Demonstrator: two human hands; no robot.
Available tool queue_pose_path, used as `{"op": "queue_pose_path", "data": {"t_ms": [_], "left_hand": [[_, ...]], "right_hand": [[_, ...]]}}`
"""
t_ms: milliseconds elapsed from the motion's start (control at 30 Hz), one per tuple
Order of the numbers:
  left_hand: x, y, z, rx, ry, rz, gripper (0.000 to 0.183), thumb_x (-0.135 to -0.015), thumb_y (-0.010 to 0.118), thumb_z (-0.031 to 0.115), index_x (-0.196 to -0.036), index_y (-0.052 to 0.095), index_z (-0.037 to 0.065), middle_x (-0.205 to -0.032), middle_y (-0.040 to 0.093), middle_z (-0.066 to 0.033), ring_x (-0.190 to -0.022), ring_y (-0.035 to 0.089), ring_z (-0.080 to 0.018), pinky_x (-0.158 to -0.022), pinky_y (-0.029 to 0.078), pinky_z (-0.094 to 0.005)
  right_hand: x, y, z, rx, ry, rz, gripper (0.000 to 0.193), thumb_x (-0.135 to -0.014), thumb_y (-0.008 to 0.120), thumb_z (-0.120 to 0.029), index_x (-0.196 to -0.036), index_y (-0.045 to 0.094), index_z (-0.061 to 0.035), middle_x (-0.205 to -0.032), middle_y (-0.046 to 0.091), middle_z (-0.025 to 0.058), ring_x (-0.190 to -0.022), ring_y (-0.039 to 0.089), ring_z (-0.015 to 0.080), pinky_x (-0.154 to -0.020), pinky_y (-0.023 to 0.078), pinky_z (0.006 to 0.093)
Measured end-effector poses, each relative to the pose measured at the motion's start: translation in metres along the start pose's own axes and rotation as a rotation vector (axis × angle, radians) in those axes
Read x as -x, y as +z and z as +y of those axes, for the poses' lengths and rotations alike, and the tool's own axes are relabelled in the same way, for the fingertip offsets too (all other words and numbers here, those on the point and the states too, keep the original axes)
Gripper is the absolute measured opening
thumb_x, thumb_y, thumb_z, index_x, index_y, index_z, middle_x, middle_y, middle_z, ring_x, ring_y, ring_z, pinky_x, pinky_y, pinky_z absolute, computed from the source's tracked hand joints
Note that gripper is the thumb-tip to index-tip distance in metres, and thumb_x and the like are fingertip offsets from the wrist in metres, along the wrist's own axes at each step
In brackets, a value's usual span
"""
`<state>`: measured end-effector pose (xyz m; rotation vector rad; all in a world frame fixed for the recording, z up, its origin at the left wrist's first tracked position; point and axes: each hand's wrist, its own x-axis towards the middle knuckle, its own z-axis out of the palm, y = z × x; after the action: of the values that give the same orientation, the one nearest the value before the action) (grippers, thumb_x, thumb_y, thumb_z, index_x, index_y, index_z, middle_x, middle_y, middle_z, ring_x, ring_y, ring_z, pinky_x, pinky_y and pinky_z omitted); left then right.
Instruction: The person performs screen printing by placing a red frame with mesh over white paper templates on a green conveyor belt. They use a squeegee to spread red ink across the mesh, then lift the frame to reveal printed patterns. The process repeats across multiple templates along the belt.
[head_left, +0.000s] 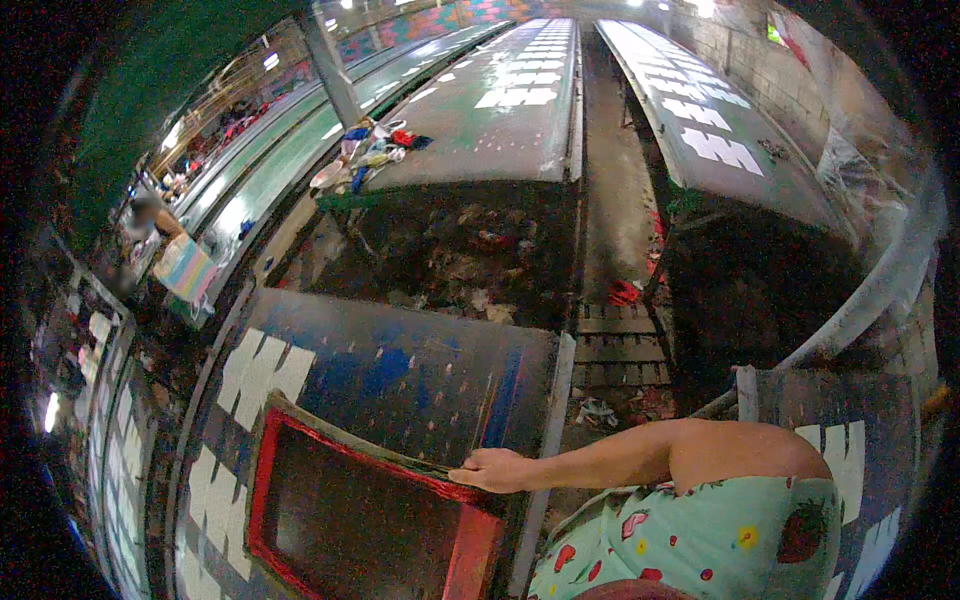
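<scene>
My right arm [640,455] reaches leftward across the view from a mint-green top with strawberry print. The fingers of my right hand [490,470] are closed on the upper right edge of a silk-screen frame [462,550], which has a red border and dark mesh. The screen frame is tilted over a dark printing table [430,330], its lower part cut off by the picture's bottom. White block-shaped prints [268,375] lie in a column on the table, left of the frame. My left hand does not show.
Ahead stretch long printing tables, a middle one [470,130] and a right one [700,100], both with white prints. Crumpled cloths [370,155] lie on the middle table's near corner. Transparent sheeting [880,250] hangs at right. Another person [165,225] is at far left.
</scene>
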<state>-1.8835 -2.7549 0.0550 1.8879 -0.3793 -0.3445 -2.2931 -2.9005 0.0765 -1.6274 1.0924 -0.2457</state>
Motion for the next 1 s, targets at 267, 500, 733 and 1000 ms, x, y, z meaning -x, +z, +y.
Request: {"op": "queue_pose_path", "data": {"t_ms": [267, 500, 733, 1000], "left_hand": [[0.033, 0.109, 0.078, 0.032, 0.045, -0.095, 0.064, -0.095, 0.085, 0.036, -0.136, 0.069, -0.010, -0.129, 0.074, -0.0215, -0.107, 0.070, -0.0325, -0.094, 0.058, -0.0486], [0.110, 0.249, 0.156, 0.038, 0.109, -0.164, 0.064, -0.095, 0.084, 0.035, -0.137, 0.068, -0.010, -0.131, 0.073, -0.0209, -0.108, 0.070, -0.0321, -0.094, 0.058, -0.0484], [0.163, 0.353, 0.200, 0.059, 0.129, -0.233, 0.063, -0.096, 0.084, 0.034, -0.139, 0.067, -0.010, -0.132, 0.072, -0.0204, -0.109, 0.069, -0.0317, -0.094, 0.058, -0.0481], [0.161, 0.477, 0.251, 0.153, 0.080, -0.229, 0.063, -0.097, 0.083, 0.033, -0.140, 0.066, -0.009, -0.134, 0.071, -0.0197, -0.110, 0.068, -0.0312, -0.095, 0.058, -0.0478]], "right_hand": [[0.014, -0.124, 0.044, -0.138, 0.052, 0.180, 0.081, -0.104, 0.050, -0.079, -0.079, 0.068, -0.0035, -0.073, 0.064, 0.0131, -0.075, 0.067, 0.0298, -0.072, 0.050, 0.0506], [0.037, -0.297, 0.123, -0.352, -0.006, 0.442, 0.073, -0.104, 0.057, -0.072, -0.082, 0.079, -0.0062, -0.063, 0.060, 0.0079, -0.060, 0.059, 0.0226, -0.062, 0.047, 0.0459], [0.074, -0.448, 0.197, -0.451, -0.080, 0.687, 0.068, -0.105, 0.063, -0.064, -0.076, 0.073, -0.0034, -0.061, 0.057, 0.0040, -0.058, 0.053, 0.0180, -0.057, 0.041, 0.0458], [0.077, -0.570, 0.246, -0.408, -0.149, 0.950, 0.061, -0.107, 0.066, -0.054, -0.090, 0.080, 0.0025, -0.078, 0.071, 0.0162, -0.070, 0.067, 0.0241, -0.066, 0.049, 0.0457]]}}
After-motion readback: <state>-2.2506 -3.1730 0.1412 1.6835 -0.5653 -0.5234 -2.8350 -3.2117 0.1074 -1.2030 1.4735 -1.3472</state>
